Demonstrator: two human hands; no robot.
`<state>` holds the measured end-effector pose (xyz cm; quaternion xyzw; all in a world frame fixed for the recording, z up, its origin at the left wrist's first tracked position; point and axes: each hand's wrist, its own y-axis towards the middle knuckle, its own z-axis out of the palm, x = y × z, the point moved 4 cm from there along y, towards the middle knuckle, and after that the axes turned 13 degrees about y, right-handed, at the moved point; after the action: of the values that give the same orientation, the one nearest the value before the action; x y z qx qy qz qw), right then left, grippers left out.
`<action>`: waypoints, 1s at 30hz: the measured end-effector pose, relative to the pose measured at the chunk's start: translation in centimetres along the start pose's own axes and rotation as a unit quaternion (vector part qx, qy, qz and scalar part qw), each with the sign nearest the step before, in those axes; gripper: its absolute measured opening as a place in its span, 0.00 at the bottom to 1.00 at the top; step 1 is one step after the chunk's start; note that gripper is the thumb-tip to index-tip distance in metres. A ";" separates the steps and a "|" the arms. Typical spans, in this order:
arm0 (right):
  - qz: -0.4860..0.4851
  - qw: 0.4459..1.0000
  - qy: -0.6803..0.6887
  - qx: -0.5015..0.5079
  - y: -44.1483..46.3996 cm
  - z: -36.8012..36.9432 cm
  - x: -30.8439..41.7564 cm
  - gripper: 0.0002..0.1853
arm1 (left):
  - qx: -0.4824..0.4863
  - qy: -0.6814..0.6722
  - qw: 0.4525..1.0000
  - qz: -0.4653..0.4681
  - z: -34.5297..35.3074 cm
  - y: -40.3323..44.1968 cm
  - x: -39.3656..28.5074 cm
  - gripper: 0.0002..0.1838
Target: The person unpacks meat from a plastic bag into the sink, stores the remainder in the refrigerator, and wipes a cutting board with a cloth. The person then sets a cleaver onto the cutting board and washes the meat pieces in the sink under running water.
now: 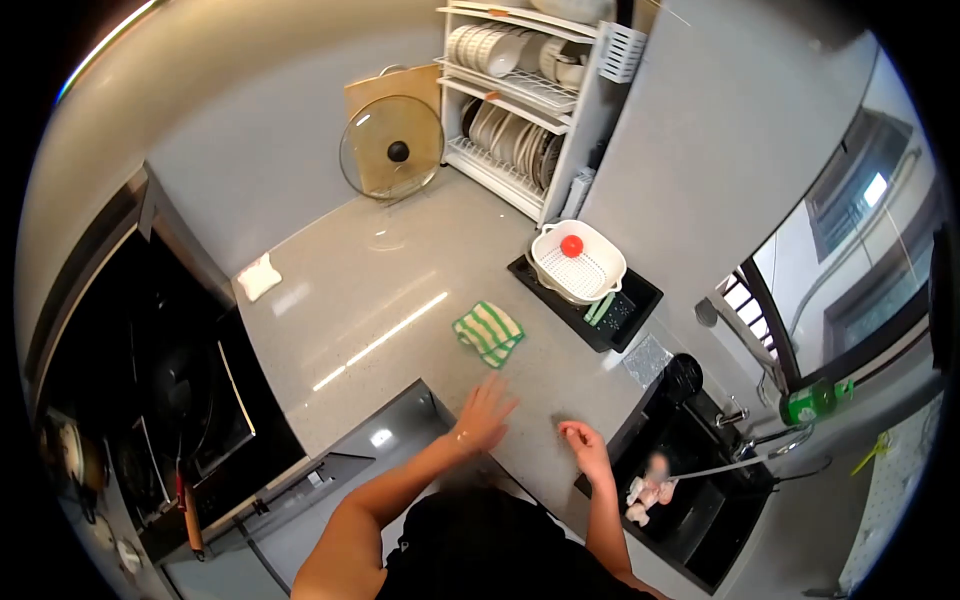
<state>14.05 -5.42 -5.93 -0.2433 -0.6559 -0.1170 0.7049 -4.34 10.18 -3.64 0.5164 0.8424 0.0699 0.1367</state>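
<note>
My left hand (pixel 484 414) is over the grey counter near its front edge, fingers stretched out and nothing held. Just beyond its fingertips lies a green-and-white striped cloth (pixel 489 333), crumpled on the counter. To the right, my right hand (pixel 586 446) is closed, thumb and fingers drawn together beside the sink's left edge. A small dark patch shows at its fingertips; I cannot make out whether anything is held. In the black sink (pixel 705 530), pale pinkish pieces (pixel 650 492) that look like raw meat lie under the long spout (pixel 725 466).
A white colander (pixel 582 262) with a red round item (pixel 571 246) stands on a black tray (pixel 632 312). A dish rack (pixel 510 185), a glass lid (pixel 392 180) and a cutting board (pixel 365 95) are at the back. The stove (pixel 180 400) is left; a green bottle (pixel 808 403) is right.
</note>
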 end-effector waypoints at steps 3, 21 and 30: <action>-0.031 0.998 0.042 -0.031 -0.4 -1.4 0.9 0.10 | 0.024 0.074 0.997 -0.015 0.2 4.7 1.4 0.34; -0.010 0.984 0.077 -0.160 -3.6 -10.2 -3.1 0.09 | 0.152 0.118 0.962 -0.194 11.5 8.9 8.7 0.34; -0.268 0.922 -0.274 -0.052 15.2 10.3 5.0 0.19 | 0.200 -0.178 0.963 -0.021 6.4 6.8 16.2 0.34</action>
<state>13.04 13.40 -3.66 -0.1173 -0.8569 -0.2641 0.4268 -3.60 27.57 -10.53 0.5195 0.8120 -0.1961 0.1799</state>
